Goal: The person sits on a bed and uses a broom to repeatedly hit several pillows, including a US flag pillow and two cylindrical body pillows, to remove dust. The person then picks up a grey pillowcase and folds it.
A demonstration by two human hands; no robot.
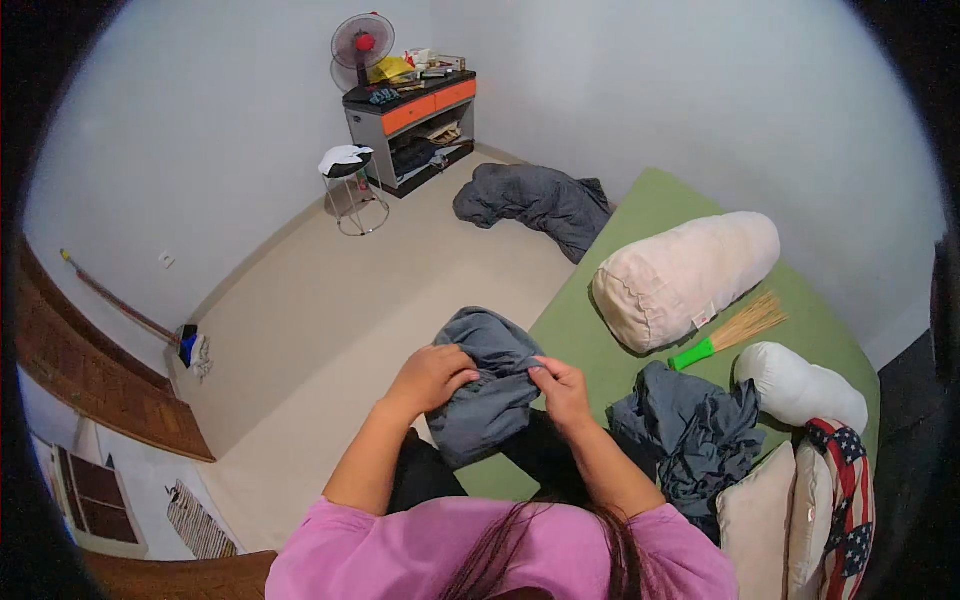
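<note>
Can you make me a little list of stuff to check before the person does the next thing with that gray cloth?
1. Both hands on the gray cloth: ok. The left hand and right hand each pinch a bunched part of it.
2. Cloth smooth and flat: not ok. It hangs crumpled between the hands.
3. Cloth off the floor: ok. It is held up beside the edge of the green mattress.
4. Room on the mattress to lay it down: ok. A bare green patch lies just past the right hand.
5. Other things nearby: not ok. A second gray pile, a hand broom and a bolster pillow crowd the far part.
6. What kind of cloth it is: cannot tell.
</note>
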